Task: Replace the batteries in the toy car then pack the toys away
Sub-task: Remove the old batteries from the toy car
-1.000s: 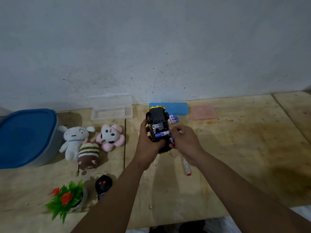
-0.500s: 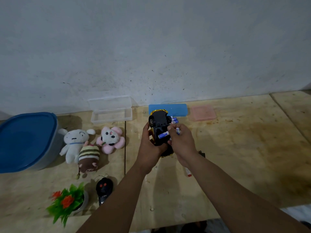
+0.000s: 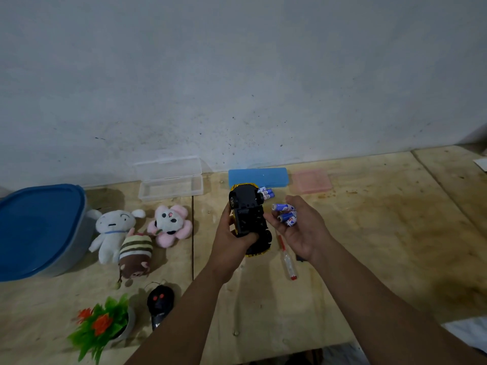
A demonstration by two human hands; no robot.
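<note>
**Old cells out, car upturned in the left hand**

Since the earlier frame the right hand has drawn away from the car's underside toward 3 o'clock and turned palm-up, with several blue-and-white batteries lying loose in its cupped fingers. What was a pinch at the compartment is now an open cradle.

Its partner, the left hand, has its grip closed around the toy car, which is held belly-up above the surface, nose toward 12 o'clock. The battery bay looks dark, so it is probably empty.

More batteries lie on the surface at 1 o'clock from the car, just before a blue case. A screwdriver lies at 5 o'clock.

The car looks like light, rigid plastic; its flanks between the wheels seem the safest hold. The cells are smooth and round, so they would likely roll if tipped out carelessly.
</note>
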